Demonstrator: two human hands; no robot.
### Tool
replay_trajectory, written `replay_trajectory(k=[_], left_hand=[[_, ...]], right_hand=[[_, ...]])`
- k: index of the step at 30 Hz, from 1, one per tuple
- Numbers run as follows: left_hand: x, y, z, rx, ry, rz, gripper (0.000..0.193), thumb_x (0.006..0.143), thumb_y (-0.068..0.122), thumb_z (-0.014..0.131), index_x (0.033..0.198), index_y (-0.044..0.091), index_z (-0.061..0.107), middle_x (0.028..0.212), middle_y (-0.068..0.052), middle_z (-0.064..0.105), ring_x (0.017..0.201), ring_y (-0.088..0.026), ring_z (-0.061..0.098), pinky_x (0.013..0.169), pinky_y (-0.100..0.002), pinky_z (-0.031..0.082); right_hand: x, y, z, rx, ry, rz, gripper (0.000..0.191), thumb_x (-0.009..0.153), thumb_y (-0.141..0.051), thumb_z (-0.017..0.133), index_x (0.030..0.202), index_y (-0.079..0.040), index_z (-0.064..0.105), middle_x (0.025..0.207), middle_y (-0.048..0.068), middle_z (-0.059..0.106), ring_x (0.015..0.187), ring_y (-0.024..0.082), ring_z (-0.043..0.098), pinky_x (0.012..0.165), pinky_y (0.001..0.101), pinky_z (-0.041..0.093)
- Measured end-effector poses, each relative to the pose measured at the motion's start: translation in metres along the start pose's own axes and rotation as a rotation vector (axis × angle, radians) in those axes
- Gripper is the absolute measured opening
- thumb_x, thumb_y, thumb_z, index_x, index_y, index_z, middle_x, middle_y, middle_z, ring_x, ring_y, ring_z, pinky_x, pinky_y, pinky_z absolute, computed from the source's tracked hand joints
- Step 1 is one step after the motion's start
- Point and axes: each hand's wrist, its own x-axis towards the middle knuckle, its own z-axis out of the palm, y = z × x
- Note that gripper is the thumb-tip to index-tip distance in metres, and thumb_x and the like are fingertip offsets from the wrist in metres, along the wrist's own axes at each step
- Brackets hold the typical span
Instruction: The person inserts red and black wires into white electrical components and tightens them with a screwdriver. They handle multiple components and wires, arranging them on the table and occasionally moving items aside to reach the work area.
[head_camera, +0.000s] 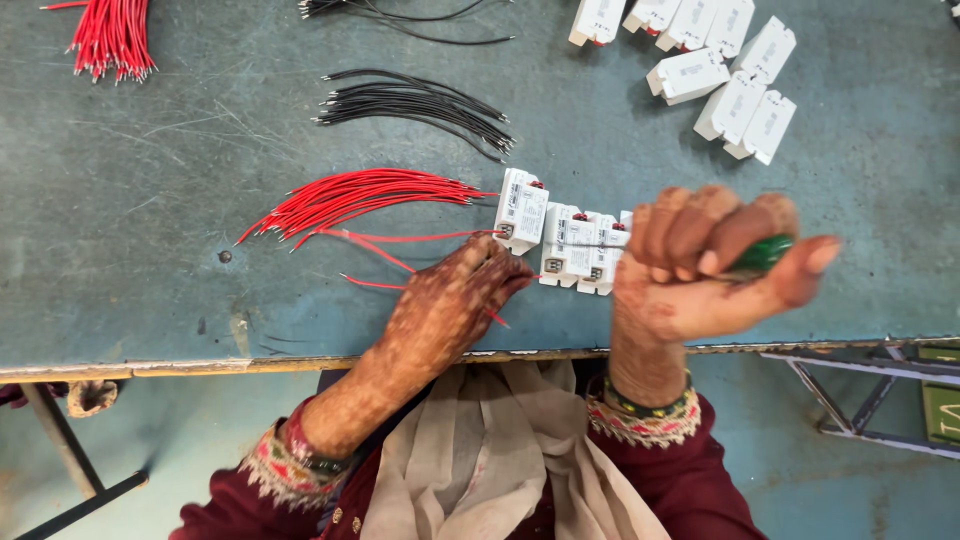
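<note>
Fingers of left hand (455, 300) pinched on a loose red wire (400, 237), grip nearly shut, wire end led into a white plastic module (521, 210) just ahead of the fingertips. Right hand (715, 265) fisted tight round a green screwdriver handle (762, 253), grip fully wrapped, thumb out to the side; blade not visible. Between the two grips, a short row of white modules (580, 250) lying side by side on the blue-grey worktop (130, 230), touching one another. Just beyond and outward of the left grip, a fanned bundle of red wires (350, 200). Further off, past that bundle, a bundle of black wires (410, 105). Well beyond the right grip, a loose heap of white modules (720, 70). Farthest from both grips, a second red bundle (110, 35) and more black wire (400, 15) at the worktop's far edge.
</note>
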Motion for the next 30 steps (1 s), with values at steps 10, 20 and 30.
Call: replay_trajectory(k=[10, 20, 30], left_hand=[[0.004, -0.01, 0.029, -0.048, 0.047, 0.003, 0.018, 0.095, 0.019, 0.071, 0.111, 0.011, 0.068, 0.11, -0.01, 0.06, 0.098, -0.03, 0.068, 0.077, -0.043, 0.058], [0.007, -0.006, 0.032, -0.002, 0.032, -0.016, 0.017, 0.097, 0.022, 0.069, 0.11, 0.011, 0.068, 0.108, -0.008, 0.06, 0.094, -0.029, 0.069, 0.073, -0.042, 0.058], [0.007, -0.002, 0.03, 0.027, 0.031, 0.02, 0.021, 0.091, 0.02, 0.073, 0.107, 0.011, 0.064, 0.107, -0.009, 0.059, 0.092, -0.029, 0.069, 0.068, -0.043, 0.057]], right_hand=[[-0.008, -0.017, -0.014, -0.047, 0.092, 0.056, 0.061, 0.107, -0.055, 0.041, 0.065, -0.012, 0.03, 0.044, 0.002, 0.025, 0.033, 0.01, 0.021, 0.03, 0.0253, 0.018], [-0.008, -0.012, -0.007, -0.087, 0.069, 0.079, 0.062, 0.105, -0.057, 0.043, 0.065, -0.012, 0.027, 0.045, 0.001, 0.026, 0.033, 0.011, 0.023, 0.03, 0.025, 0.017], [-0.01, -0.009, 0.0, -0.03, 0.125, 0.114, 0.067, 0.105, -0.06, 0.042, 0.064, -0.01, 0.028, 0.045, 0.003, 0.025, 0.035, 0.012, 0.02, 0.031, 0.0272, 0.018]])
